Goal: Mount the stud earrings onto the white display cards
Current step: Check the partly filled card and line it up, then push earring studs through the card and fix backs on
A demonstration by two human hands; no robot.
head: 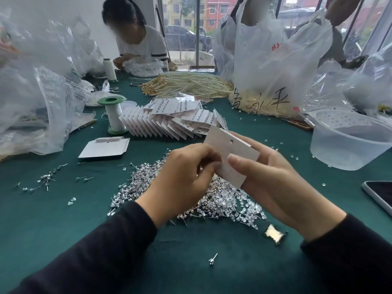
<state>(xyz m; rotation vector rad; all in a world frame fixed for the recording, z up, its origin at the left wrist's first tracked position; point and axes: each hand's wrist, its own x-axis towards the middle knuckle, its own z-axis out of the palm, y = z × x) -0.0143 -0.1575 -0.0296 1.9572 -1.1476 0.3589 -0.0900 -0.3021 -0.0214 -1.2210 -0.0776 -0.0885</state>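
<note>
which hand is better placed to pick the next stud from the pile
Probably left. The right hand grips the white card, thumb across its face, so it is busy. The left hand sits at the card's edge directly above the stud pile.

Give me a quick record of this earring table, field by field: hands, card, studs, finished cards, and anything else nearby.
right hand: grips a white card, thumb on its face
left hand: fingertips bunched at the card's left edge; what they pinch is hidden
loose studs: heap on the green table, under the hands
finished cards: fanned row behind
blank cards: stack at left
other: plastic tub, phone at right
</note>
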